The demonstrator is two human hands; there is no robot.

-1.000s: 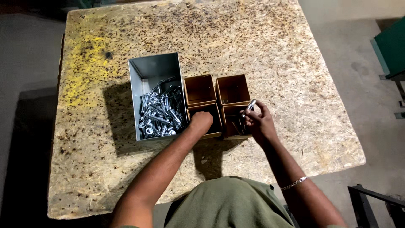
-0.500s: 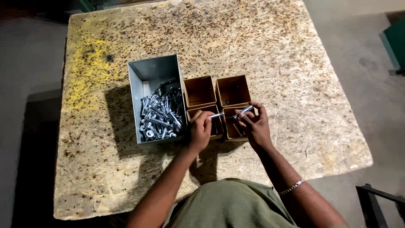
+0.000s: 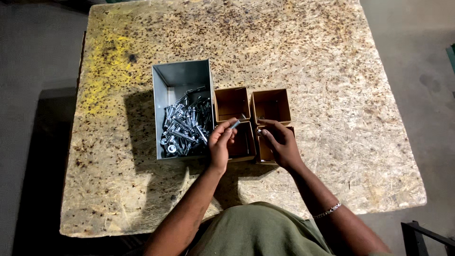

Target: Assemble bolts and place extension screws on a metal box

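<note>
- The worktop (image 3: 303, 57) is a big board with brown specks and a yellow patch. Its near edge is partly hidden by the person's body.
- A grey bin (image 3: 182, 78) sits on it, left of the middle. It is full of shiny bolts (image 3: 186, 130), piled up so it is hard to tell one from the next.
- Four small brown boxes (image 3: 270, 105) stand in a square just right of the bin. The two near ones are partly hidden by the hands, so you cannot see what is inside them.
- The left hand (image 3: 221, 144) is over the near left box, fingers pinched on a small bolt (image 3: 235, 124) that pokes up.
- The right hand (image 3: 280, 142) is over the near right box, fingers curled in close. Something tiny and pale shows at its fingertips, too small to make out.
- A thin bracelet (image 3: 328, 212) is on the right wrist.
</note>
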